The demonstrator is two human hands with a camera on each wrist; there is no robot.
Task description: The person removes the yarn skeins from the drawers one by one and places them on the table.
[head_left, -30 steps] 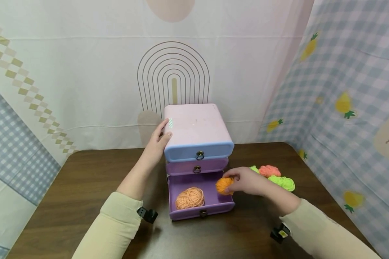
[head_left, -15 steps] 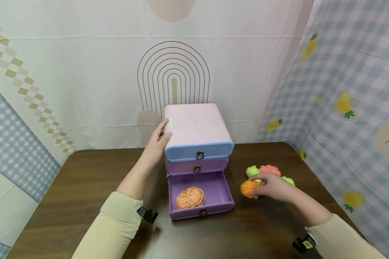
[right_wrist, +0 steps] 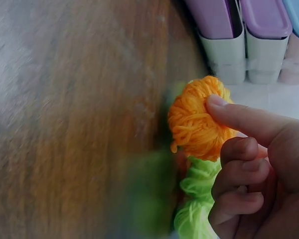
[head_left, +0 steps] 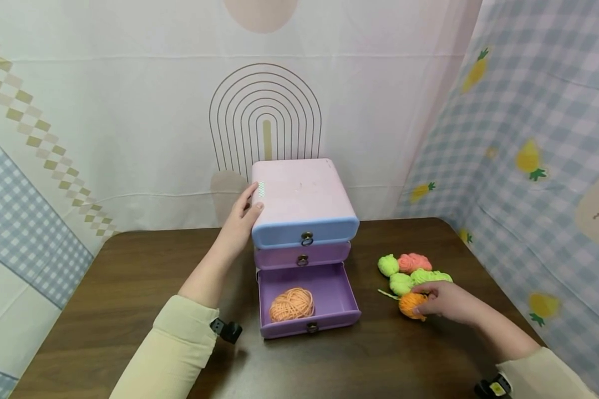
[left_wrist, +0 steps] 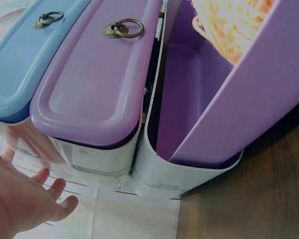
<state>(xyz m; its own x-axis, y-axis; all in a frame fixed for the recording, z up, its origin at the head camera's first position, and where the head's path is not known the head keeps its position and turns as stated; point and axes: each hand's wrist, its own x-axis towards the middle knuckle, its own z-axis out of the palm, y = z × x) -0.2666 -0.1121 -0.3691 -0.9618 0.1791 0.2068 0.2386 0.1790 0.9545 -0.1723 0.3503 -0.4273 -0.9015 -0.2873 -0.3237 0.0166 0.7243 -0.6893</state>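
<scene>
Between thumb and fingers, my right hand (head_left: 448, 300) pinches a bright orange ball of yarn (head_left: 411, 306), low over the table to the right of the drawer cabinet. In the right wrist view the thumb presses on the orange yarn (right_wrist: 197, 119), and the other fingers are curled. My left hand (head_left: 240, 220) rests against the left side of the small drawer cabinet (head_left: 301, 185), its thumb at the top edge. The left wrist view shows those fingers (left_wrist: 55, 189) extended. The cabinet's bottom purple drawer (head_left: 331, 288) is pulled out, with a peach ball of yarn (head_left: 292, 305) inside.
Lime green yarn balls (head_left: 388, 265) and a coral pink skein (head_left: 414, 262) lie on the brown table (head_left: 179, 332), just behind the orange one. A loose green strand (head_left: 388, 294) trails left. The blue drawer (head_left: 284, 236) and middle purple drawer (head_left: 279, 257) are pushed in.
My right hand has carried the orange yarn ball out of the bottom drawer and rightward to just in front of the green yarn. My left hand stays on the cabinet.
</scene>
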